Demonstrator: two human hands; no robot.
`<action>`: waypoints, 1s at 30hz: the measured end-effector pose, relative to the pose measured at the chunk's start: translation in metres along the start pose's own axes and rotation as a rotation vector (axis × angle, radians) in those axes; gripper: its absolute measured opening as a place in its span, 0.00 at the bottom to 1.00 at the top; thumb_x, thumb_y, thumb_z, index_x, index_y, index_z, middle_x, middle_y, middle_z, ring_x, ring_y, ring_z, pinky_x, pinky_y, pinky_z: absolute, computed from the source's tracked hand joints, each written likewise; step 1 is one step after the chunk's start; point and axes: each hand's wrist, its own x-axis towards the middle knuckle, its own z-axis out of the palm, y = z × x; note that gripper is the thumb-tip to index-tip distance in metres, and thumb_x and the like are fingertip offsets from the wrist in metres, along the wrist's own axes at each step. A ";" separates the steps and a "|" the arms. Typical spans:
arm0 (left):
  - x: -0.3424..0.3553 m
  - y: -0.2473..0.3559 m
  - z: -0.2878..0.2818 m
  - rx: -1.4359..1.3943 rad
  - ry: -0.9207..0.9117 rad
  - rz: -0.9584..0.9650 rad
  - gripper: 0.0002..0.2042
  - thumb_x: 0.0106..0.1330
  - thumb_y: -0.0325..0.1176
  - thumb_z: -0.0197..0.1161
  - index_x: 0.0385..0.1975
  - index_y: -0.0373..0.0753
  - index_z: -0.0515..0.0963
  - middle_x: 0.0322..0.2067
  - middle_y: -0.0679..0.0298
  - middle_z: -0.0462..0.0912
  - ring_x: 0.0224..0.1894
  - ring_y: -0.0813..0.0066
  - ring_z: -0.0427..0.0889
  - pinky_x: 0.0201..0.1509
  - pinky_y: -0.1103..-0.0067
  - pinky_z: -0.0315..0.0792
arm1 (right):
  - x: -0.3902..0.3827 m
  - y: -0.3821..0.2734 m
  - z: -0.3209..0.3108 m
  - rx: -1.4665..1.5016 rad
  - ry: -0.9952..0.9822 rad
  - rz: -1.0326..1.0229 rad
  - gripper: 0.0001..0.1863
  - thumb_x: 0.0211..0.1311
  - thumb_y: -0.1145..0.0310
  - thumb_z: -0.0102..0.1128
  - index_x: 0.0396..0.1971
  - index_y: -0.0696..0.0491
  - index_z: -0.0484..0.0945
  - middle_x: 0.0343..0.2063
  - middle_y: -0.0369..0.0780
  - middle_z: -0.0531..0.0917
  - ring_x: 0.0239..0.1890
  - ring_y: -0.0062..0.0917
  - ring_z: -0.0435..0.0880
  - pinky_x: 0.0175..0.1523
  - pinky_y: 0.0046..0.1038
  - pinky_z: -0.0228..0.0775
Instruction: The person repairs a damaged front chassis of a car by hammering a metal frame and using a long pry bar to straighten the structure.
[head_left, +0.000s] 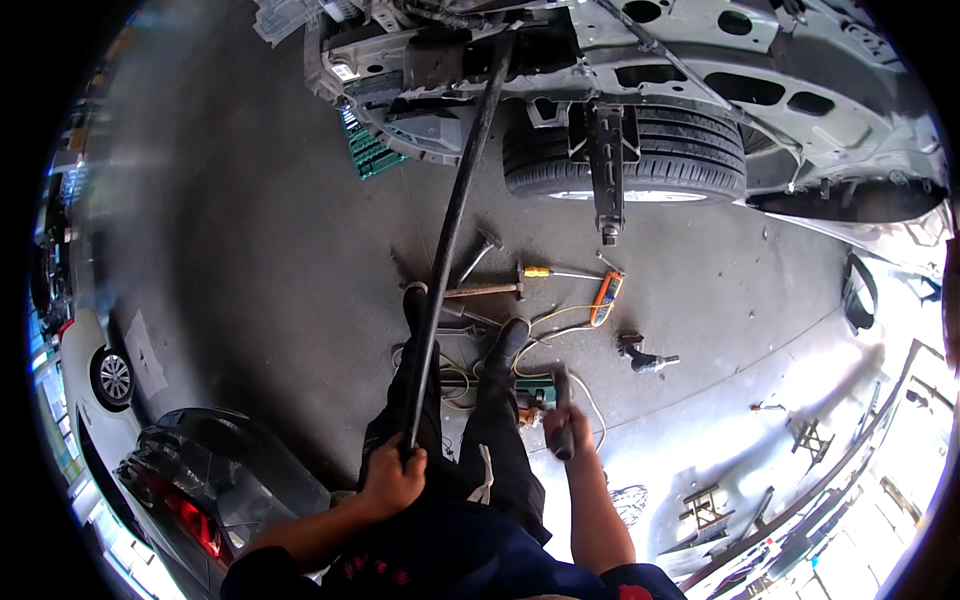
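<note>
My left hand (393, 477) is closed round the lower end of a long dark metal bar (455, 225). The bar slants up and away, its far end reaching into an opening in the stripped car body (430, 60). Lower right, my right hand (568, 428) grips a short dark hammer-like tool (564, 441); it is blurred and its exact kind is unclear. This tool is apart from the bar. Beyond my shoes lie a wooden-handled hammer (485, 291), a second hammer (485, 250) and a yellow-handled screwdriver (538, 272).
A tyre (640, 155) lies below the car body, behind a hanging metal bracket (607, 170). An orange meter (606, 300), a cable (540, 345) and an air tool (648, 359) are on the floor. A green tool tray (368, 150) lies far left; a dark car (235, 470) stands near left.
</note>
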 end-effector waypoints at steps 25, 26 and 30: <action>-0.021 0.037 -0.019 0.053 0.086 0.054 0.06 0.66 0.29 0.61 0.31 0.33 0.75 0.17 0.57 0.76 0.20 0.62 0.78 0.26 0.68 0.69 | 0.002 -0.048 0.267 -0.167 -0.560 0.104 0.10 0.71 0.61 0.57 0.31 0.47 0.69 0.20 0.27 0.65 0.19 0.12 0.65 0.24 0.18 0.61; -0.022 0.036 -0.017 0.016 0.055 -0.025 0.07 0.65 0.30 0.61 0.34 0.33 0.76 0.18 0.53 0.78 0.21 0.55 0.81 0.27 0.65 0.71 | 0.002 -0.048 0.273 -0.187 -0.600 0.074 0.10 0.70 0.60 0.58 0.32 0.47 0.70 0.21 0.27 0.66 0.20 0.11 0.66 0.25 0.17 0.61; -0.020 0.045 -0.018 -0.004 0.031 -0.053 0.07 0.67 0.28 0.59 0.27 0.35 0.73 0.17 0.63 0.75 0.19 0.74 0.76 0.25 0.71 0.68 | 0.002 -0.053 0.299 -0.163 -0.761 0.173 0.11 0.69 0.59 0.60 0.31 0.47 0.69 0.24 0.27 0.68 0.23 0.10 0.67 0.26 0.16 0.62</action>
